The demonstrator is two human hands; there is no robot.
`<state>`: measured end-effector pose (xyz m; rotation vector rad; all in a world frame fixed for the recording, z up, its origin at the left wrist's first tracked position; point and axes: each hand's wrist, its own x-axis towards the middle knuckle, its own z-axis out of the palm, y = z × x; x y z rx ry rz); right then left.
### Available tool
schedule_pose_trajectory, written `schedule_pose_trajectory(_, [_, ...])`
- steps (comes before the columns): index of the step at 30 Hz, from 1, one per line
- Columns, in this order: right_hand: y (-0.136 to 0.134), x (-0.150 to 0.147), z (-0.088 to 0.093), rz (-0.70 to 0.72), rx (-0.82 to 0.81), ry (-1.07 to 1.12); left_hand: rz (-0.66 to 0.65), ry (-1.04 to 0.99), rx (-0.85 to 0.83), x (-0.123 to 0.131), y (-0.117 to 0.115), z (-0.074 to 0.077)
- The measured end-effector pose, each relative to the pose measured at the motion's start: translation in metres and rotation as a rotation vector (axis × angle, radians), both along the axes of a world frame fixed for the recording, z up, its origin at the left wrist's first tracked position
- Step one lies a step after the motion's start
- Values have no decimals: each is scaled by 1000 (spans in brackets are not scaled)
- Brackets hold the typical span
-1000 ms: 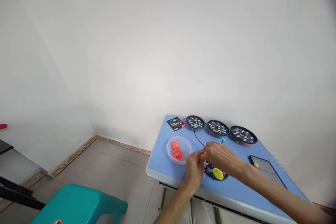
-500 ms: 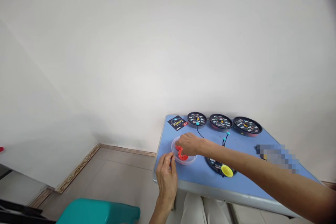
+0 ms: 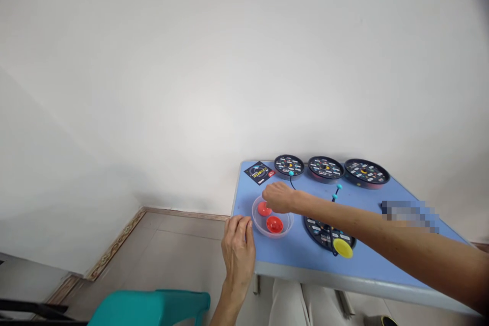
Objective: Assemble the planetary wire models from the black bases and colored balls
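The right hand (image 3: 280,197) reaches across the blue table (image 3: 290,260) into the clear bowl (image 3: 287,229), fingers curled over the far red half-ball (image 3: 263,209); I cannot tell whether they pinch it. The left hand (image 3: 239,249), loosely open and empty, sits at the table's near-left edge beside the bowl, probably to steady it.

Right hand (image 3: 280,196) over clear bowl (image 3: 284,229) — fingertips at a red half-shell (image 3: 263,209); left hand (image 3: 239,249) at the table (image 3: 290,260) edge.

Two red balls (image 3: 274,224) in a clear bowl (image 3: 284,231) on a blue table (image 3: 298,252).
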<state>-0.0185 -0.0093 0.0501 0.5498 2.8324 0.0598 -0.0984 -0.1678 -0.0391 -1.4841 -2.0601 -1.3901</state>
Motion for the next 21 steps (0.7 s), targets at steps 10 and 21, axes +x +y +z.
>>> schedule_pose_trajectory(10, [13, -11, 19, -153, -260, -47, -23, 49, -20, -9, 4, 8])
schedule_pose_trajectory(21, [36, 8, 40, -250, -383, -60, -196, 416, -573, 14, 45, 37])
